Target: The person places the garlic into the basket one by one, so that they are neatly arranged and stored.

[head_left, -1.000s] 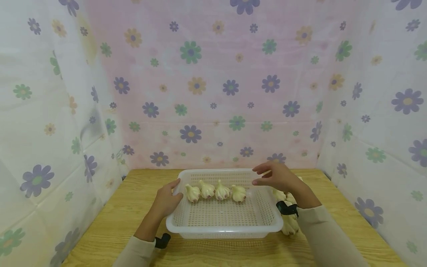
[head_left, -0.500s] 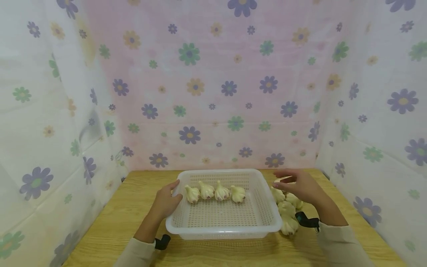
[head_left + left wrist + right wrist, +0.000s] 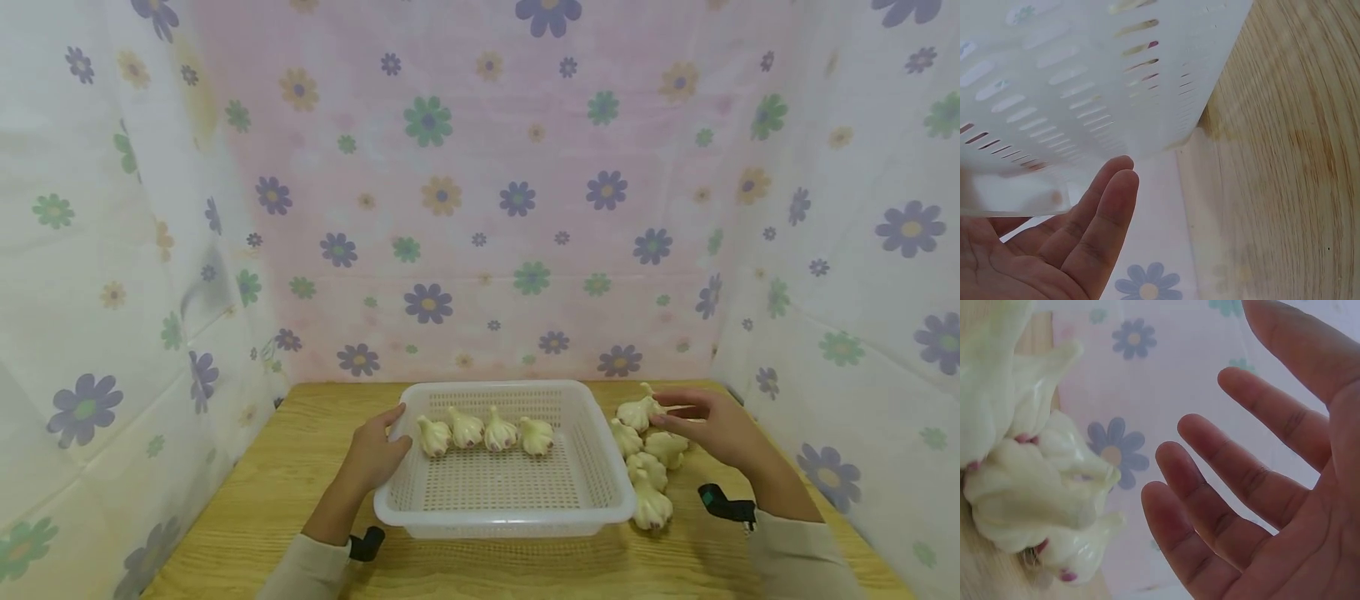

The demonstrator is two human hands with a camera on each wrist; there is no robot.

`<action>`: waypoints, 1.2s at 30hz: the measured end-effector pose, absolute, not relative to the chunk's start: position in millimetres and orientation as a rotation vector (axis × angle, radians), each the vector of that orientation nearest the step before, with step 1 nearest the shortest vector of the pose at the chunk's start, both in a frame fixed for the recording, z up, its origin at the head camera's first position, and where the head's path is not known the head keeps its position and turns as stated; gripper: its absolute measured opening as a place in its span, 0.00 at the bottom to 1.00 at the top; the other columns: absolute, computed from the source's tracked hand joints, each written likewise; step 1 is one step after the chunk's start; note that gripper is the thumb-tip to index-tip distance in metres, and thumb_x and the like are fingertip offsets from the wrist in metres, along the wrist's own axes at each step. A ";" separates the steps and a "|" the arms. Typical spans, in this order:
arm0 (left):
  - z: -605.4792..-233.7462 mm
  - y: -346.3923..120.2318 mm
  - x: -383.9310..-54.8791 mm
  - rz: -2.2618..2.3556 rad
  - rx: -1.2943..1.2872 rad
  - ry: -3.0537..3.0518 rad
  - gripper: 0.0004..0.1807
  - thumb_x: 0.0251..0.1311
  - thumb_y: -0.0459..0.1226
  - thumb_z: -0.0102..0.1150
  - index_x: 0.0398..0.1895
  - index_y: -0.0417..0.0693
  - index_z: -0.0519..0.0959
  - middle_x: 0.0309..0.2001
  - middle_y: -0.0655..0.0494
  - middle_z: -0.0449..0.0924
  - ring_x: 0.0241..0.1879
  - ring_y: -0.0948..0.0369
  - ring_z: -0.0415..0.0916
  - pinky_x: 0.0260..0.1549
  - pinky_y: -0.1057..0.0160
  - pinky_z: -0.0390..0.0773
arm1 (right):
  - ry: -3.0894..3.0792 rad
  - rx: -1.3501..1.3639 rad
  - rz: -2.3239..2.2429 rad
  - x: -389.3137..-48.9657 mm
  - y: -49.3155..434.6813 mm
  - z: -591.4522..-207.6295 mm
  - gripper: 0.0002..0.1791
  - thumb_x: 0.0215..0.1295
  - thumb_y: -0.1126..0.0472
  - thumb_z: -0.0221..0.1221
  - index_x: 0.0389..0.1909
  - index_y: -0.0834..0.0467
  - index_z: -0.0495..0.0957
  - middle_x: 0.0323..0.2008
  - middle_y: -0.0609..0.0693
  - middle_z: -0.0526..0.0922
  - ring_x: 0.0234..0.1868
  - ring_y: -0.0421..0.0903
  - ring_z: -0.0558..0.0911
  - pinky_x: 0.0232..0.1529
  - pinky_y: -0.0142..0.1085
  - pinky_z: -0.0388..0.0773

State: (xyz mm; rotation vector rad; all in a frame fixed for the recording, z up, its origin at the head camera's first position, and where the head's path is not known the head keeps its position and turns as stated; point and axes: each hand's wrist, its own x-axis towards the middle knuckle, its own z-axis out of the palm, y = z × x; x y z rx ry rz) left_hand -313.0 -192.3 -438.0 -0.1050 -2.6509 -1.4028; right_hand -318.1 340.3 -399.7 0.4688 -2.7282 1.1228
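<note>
A white plastic basket [image 3: 502,515] stands on the table, with several garlic bulbs [image 3: 500,430] in a row along its far half. My left hand [image 3: 372,450] holds the basket's left rim, thumb over the edge and fingers along the outer wall; in the left wrist view those fingers [image 3: 1107,219] lie beneath the rim. To the right of the basket lies a pile of garlic bulbs [image 3: 649,471]. Beside the farthest bulb [image 3: 637,412] of the pile is my right hand [image 3: 705,423]. Its fingers [image 3: 1210,437] are spread and hold nothing in the right wrist view.
The wooden table [image 3: 255,492] extends around the basket. Flower-patterned cloth [image 3: 487,250] hangs behind it and on both sides. A black wrist mount [image 3: 726,504] sits at each sleeve.
My right hand has moved from above the basket's far right corner rightward to the garlic pile, uncovering more bulbs. My left hand and the basket have stayed put.
</note>
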 end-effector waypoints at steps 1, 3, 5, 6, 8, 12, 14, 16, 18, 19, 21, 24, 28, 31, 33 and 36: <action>-438.4 -192.3 -313.2 -1.404 -0.105 -2.653 0.35 0.65 0.36 0.58 0.77 0.43 0.66 0.73 0.32 0.67 0.36 0.53 0.87 0.25 0.59 0.88 | -2.737 0.450 1.117 -318.3 343.5 -401.2 0.31 0.71 0.43 0.63 0.68 0.54 0.77 0.71 0.63 0.72 0.63 0.68 0.79 0.49 0.56 0.86; -438.7 -192.3 -313.6 -1.405 -0.106 -2.655 0.35 0.66 0.36 0.58 0.77 0.43 0.66 0.73 0.32 0.67 0.36 0.53 0.87 0.25 0.59 0.88 | -2.754 0.402 1.097 -318.1 349.5 -402.9 0.32 0.71 0.41 0.62 0.69 0.53 0.76 0.72 0.64 0.71 0.65 0.69 0.76 0.51 0.61 0.83; -438.4 -192.7 -313.5 -1.397 -0.105 -2.659 0.35 0.66 0.36 0.58 0.77 0.43 0.66 0.73 0.32 0.67 0.37 0.53 0.87 0.25 0.59 0.88 | -2.760 0.365 1.083 -317.7 354.3 -404.0 0.32 0.71 0.40 0.61 0.70 0.52 0.76 0.72 0.65 0.70 0.67 0.70 0.74 0.53 0.65 0.80; -437.9 -193.1 -313.0 -1.391 -0.102 -2.663 0.35 0.66 0.36 0.58 0.78 0.43 0.66 0.73 0.32 0.67 0.36 0.53 0.87 0.25 0.60 0.88 | -2.758 0.350 1.080 -317.4 356.3 -404.6 0.33 0.71 0.39 0.61 0.70 0.52 0.75 0.72 0.65 0.70 0.67 0.71 0.73 0.53 0.67 0.79; -437.1 -192.8 -312.7 -1.368 -0.099 -2.666 0.35 0.65 0.36 0.58 0.78 0.43 0.66 0.73 0.33 0.67 0.36 0.54 0.87 0.24 0.60 0.87 | -2.749 0.326 1.081 -317.0 360.5 -404.4 0.33 0.71 0.39 0.60 0.70 0.52 0.75 0.71 0.65 0.70 0.68 0.71 0.71 0.54 0.69 0.77; -435.4 -193.1 -312.2 -1.340 -0.100 -2.670 0.35 0.65 0.36 0.58 0.77 0.43 0.66 0.73 0.32 0.67 0.33 0.55 0.86 0.23 0.61 0.86 | -2.720 0.297 1.092 -316.8 367.5 -408.4 0.32 0.72 0.39 0.59 0.70 0.53 0.76 0.71 0.65 0.72 0.68 0.72 0.70 0.55 0.70 0.75; -435.1 -193.2 -312.6 -1.336 -0.102 -2.669 0.35 0.65 0.36 0.58 0.77 0.43 0.66 0.73 0.32 0.68 0.31 0.56 0.85 0.22 0.61 0.86 | -2.707 0.270 1.109 -317.9 370.5 -412.2 0.33 0.72 0.39 0.59 0.70 0.54 0.75 0.72 0.66 0.70 0.69 0.72 0.69 0.55 0.71 0.74; -435.3 -193.3 -312.7 -1.341 -0.098 -2.672 0.36 0.65 0.36 0.58 0.78 0.43 0.66 0.72 0.31 0.68 0.28 0.56 0.85 0.22 0.61 0.86 | -2.702 0.228 1.141 -319.9 372.8 -417.1 0.35 0.72 0.38 0.59 0.71 0.55 0.74 0.74 0.67 0.66 0.70 0.73 0.67 0.56 0.71 0.73; -435.8 -193.1 -312.9 -1.348 -0.092 -2.674 0.36 0.66 0.36 0.58 0.78 0.43 0.66 0.72 0.31 0.68 0.28 0.57 0.85 0.22 0.61 0.86 | -2.696 0.179 1.180 -323.3 374.6 -422.8 0.38 0.71 0.36 0.59 0.73 0.56 0.72 0.77 0.68 0.61 0.71 0.74 0.65 0.56 0.72 0.72; -436.1 -192.9 -312.8 -1.355 -0.089 -2.673 0.36 0.66 0.36 0.57 0.78 0.43 0.65 0.72 0.31 0.68 0.27 0.56 0.85 0.22 0.61 0.86 | -2.691 0.148 1.196 -325.0 375.3 -425.9 0.39 0.70 0.35 0.59 0.73 0.56 0.71 0.78 0.69 0.59 0.72 0.74 0.64 0.57 0.72 0.72; -436.8 -192.3 -312.7 -1.364 -0.085 -2.673 0.36 0.66 0.36 0.57 0.78 0.43 0.65 0.72 0.31 0.68 0.29 0.56 0.85 0.23 0.60 0.87 | -2.681 0.092 1.217 -328.5 376.9 -432.2 0.42 0.69 0.34 0.59 0.75 0.56 0.69 0.79 0.69 0.56 0.72 0.74 0.63 0.58 0.72 0.72; -436.6 -192.5 -312.2 -1.372 -0.084 -2.671 0.36 0.66 0.36 0.57 0.78 0.43 0.65 0.73 0.31 0.67 0.32 0.55 0.86 0.24 0.59 0.87 | -2.655 0.039 1.229 -332.7 378.4 -441.7 0.44 0.69 0.34 0.59 0.76 0.57 0.67 0.78 0.70 0.56 0.72 0.75 0.64 0.59 0.70 0.73; -436.6 -192.7 -312.2 -1.383 -0.085 -2.667 0.35 0.66 0.37 0.57 0.78 0.43 0.65 0.72 0.31 0.68 0.32 0.55 0.86 0.24 0.59 0.87 | -2.618 0.016 1.232 -336.2 382.4 -453.3 0.43 0.71 0.37 0.59 0.76 0.61 0.65 0.75 0.71 0.62 0.69 0.75 0.67 0.56 0.56 0.82; -436.6 -192.9 -312.2 -1.386 -0.087 -2.668 0.36 0.66 0.36 0.57 0.78 0.43 0.65 0.72 0.30 0.68 0.30 0.56 0.86 0.24 0.59 0.87 | -2.574 -0.009 1.308 -340.0 385.7 -463.5 0.44 0.72 0.39 0.60 0.77 0.62 0.63 0.74 0.71 0.64 0.69 0.73 0.69 0.47 0.38 0.87; -436.7 -192.7 -312.3 -1.386 -0.085 -2.668 0.36 0.66 0.36 0.57 0.78 0.43 0.65 0.72 0.30 0.68 0.30 0.56 0.86 0.23 0.60 0.87 | -2.543 -0.043 1.377 -343.3 386.9 -470.9 0.45 0.71 0.39 0.60 0.78 0.62 0.62 0.74 0.71 0.64 0.66 0.65 0.75 0.42 0.30 0.85; -437.1 -192.0 -312.2 -1.396 -0.081 -2.666 0.36 0.66 0.36 0.57 0.78 0.44 0.65 0.71 0.30 0.69 0.29 0.56 0.86 0.23 0.60 0.87 | -2.523 -0.101 1.480 -347.9 387.7 -480.0 0.48 0.69 0.37 0.61 0.80 0.62 0.59 0.75 0.71 0.62 0.57 0.45 0.81 0.44 0.29 0.86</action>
